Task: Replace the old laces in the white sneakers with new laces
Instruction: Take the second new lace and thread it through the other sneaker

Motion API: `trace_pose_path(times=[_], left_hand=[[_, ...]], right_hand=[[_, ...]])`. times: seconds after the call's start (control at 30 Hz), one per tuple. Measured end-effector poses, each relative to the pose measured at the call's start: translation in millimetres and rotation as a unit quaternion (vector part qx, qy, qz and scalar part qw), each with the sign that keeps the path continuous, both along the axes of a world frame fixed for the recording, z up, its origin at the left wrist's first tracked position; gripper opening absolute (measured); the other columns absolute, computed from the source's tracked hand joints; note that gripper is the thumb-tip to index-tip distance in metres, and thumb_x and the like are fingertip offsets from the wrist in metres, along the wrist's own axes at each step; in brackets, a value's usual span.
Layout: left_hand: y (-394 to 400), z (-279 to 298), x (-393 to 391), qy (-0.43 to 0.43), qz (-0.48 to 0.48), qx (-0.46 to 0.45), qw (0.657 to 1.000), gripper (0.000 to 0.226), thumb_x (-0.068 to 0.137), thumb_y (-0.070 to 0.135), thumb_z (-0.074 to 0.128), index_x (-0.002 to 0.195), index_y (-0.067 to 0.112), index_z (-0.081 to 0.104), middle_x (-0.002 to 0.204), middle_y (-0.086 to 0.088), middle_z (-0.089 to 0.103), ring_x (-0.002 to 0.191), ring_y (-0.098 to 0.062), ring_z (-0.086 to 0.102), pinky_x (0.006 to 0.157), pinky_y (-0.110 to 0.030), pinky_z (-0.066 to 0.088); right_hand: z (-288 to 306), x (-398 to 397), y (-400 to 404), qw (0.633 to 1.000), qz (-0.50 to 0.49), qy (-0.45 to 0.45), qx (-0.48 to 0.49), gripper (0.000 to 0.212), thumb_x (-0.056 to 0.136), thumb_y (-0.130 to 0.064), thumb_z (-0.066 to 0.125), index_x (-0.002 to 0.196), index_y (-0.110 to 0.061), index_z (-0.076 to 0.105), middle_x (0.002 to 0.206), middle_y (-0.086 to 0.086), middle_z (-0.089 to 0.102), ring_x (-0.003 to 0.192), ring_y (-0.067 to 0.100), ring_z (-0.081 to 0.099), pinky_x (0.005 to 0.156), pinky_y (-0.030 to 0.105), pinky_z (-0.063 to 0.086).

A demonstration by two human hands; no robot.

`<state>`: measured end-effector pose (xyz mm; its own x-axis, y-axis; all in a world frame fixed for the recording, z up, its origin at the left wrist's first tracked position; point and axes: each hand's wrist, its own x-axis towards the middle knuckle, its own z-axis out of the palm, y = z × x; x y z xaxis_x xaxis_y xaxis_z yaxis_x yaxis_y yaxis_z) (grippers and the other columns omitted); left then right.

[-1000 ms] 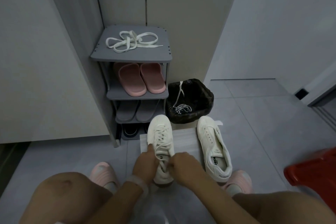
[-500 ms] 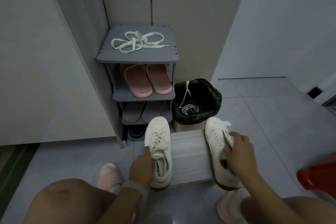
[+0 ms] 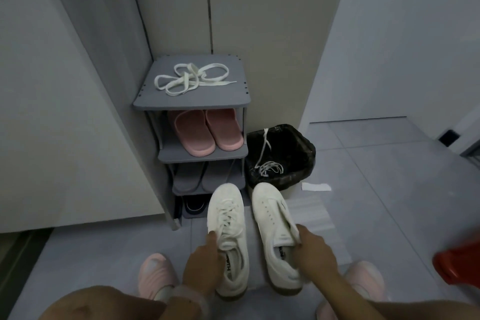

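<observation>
1. Far left: grey plastic shoe rack (image 3: 192, 102) with several tiers, standing against a pale cabinet. On its top shelf a loose heap of flat cream-white laces (image 3: 191, 80), untouched.
2. Second shelf: pair of pink rubber slides (image 3: 206, 131), toes pointing near. Shelf below: pair of grey slippers (image 3: 200, 176). Bottom tier: something dark, too shadowed to identify.
3. Near left: foot in a pink slipper (image 3: 155, 274) on the grey floor tiles, a bare knee just in front of it.
4. Left hand (image 3: 204, 265): curled around the outer edge of the laced white canvas sneaker (image 3: 228, 239), thumb pressed on its upper beside the laces, fingers hidden underneath. A pale band sits on that wrist.
5. The laced sneaker points its toe far, toward the rack's base; its lace ends lie loose over the tongue.
6. Just right of it, nearly touching: unlaced white canvas sneaker (image 3: 276, 236), eyelets bare, toe also pointing far.
7. Right hand (image 3: 313, 254): closed on the unlaced sneaker's right-hand collar edge, fingertips pinching the canvas; the shoe may be slightly lifted, hard to confirm.
8. Beyond the sneakers, right of the rack: black-bagged waste bin (image 3: 301, 153) holding a thin white used lace (image 3: 268, 163), one end trailing up over the far rim.
9. Pale foam sheet (image 3: 317, 215) on the floor right of the sneakers; a small white paper scrap (image 3: 315, 186) beyond it.
10. Near right edge: red plastic object (image 3: 459, 262), blurred.
</observation>
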<state>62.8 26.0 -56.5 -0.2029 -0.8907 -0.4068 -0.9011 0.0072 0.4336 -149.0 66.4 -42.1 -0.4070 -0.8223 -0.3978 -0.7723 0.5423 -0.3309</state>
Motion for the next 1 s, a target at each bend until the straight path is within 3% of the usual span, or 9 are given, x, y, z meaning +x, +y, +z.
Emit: trace_pose_path(times=[0.23,0.3,0.4,0.47,0.63,0.73,0.83,0.93,1.0], left_hand=[[-21.5,53.5,-1.0,-0.012,-0.099,-0.038,0.994,0.056,0.096,0.028,0.033,0.147,0.023,0.011,0.149,-0.005,0.026,0.129,-0.020,0.039,0.102,-0.029,0.037],[-39.5,82.0,4.7,0.028,-0.106,-0.076,0.991,0.051,0.098,0.031,0.033,0.146,0.025,0.016,0.145,0.000,0.033,0.129,-0.016,0.038,0.102,-0.026,0.034],[-68.9,111.9,12.9,0.116,-0.111,-0.089,0.983,0.043,0.097,0.031,0.037,0.140,0.026,0.033,0.133,0.002,0.049,0.119,-0.015,0.048,0.096,-0.026,0.040],[-83.8,114.1,15.3,0.222,-0.083,-0.060,0.970,0.036,0.098,0.026,0.040,0.134,0.025,0.042,0.130,0.005,0.052,0.115,-0.012,0.052,0.096,-0.026,0.043],[-105.9,106.1,12.7,0.362,0.045,-0.019,0.931,0.029,0.096,0.012,0.041,0.121,0.018,0.055,0.123,0.004,0.058,0.111,-0.009,0.054,0.098,-0.025,0.044],[-114.8,112.1,15.7,0.474,0.119,0.014,0.873,0.025,0.098,0.012,0.038,0.103,0.021,0.061,0.111,-0.001,0.064,0.096,-0.011,0.063,0.088,-0.028,0.053],[-125.1,118.8,16.7,0.548,0.214,0.028,0.808,0.027,0.099,0.013,0.034,0.093,0.015,0.060,0.094,-0.006,0.066,0.081,-0.016,0.064,0.074,-0.024,0.052],[-133.1,120.8,15.4,0.642,0.259,0.093,0.716,0.032,0.101,0.024,0.028,0.103,0.007,0.055,0.090,-0.013,0.064,0.081,-0.023,0.062,0.074,-0.030,0.050],[-131.9,122.9,9.8,0.723,0.263,0.140,0.623,0.037,0.096,0.037,0.033,0.100,0.010,0.059,0.094,-0.014,0.066,0.088,-0.026,0.062,0.077,-0.035,0.052]], right_hand=[[17.1,31.5,-15.1,0.996,0.059,0.031,0.051,0.056,0.095,-0.025,0.036,0.146,-0.025,0.013,0.131,0.007,0.041,0.119,0.026,0.043,0.094,0.034,0.039],[49.2,41.4,-51.6,0.992,0.087,0.041,-0.081,0.053,0.091,-0.015,0.042,0.142,-0.020,0.029,0.133,0.008,0.042,0.120,0.028,0.042,0.094,0.034,0.039],[118.2,77.2,-128.5,0.927,0.133,-0.036,-0.350,0.039,0.085,-0.002,0.049,0.123,-0.008,0.056,0.120,0.016,0.054,0.108,0.032,0.051,0.089,0.035,0.040],[154.8,109.1,-180.4,0.893,0.172,-0.049,-0.413,0.038,0.084,-0.003,0.051,0.122,-0.007,0.057,0.121,0.018,0.053,0.111,0.033,0.048,0.093,0.038,0.039],[180.8,157.4,-279.8,0.917,0.251,0.051,-0.306,0.054,0.091,-0.028,0.049,0.142,-0.027,0.033,0.145,0.016,0.028,0.132,0.036,0.028,0.106,0.045,0.027],[172.1,155.0,-306.7,0.944,0.236,0.087,-0.215,0.050,0.094,-0.036,0.044,0.142,-0.030,0.031,0.151,0.019,0.016,0.133,0.039,0.026,0.107,0.047,0.026],[169.0,146.0,-308.1,0.932,0.240,0.135,-0.234,0.034,0.096,-0.025,0.044,0.127,-0.011,0.049,0.134,0.022,0.041,0.120,0.038,0.042,0.096,0.041,0.037],[170.2,141.8,-271.1,0.896,0.303,0.014,-0.323,0.019,0.091,-0.008,0.047,0.105,0.001,0.057,0.109,0.023,0.057,0.102,0.036,0.054,0.078,0.036,0.040],[169.4,140.2,-221.8,0.858,0.337,-0.058,-0.383,0.013,0.090,-0.007,0.050,0.096,-0.001,0.059,0.099,0.017,0.060,0.092,0.029,0.055,0.074,0.033,0.037]])
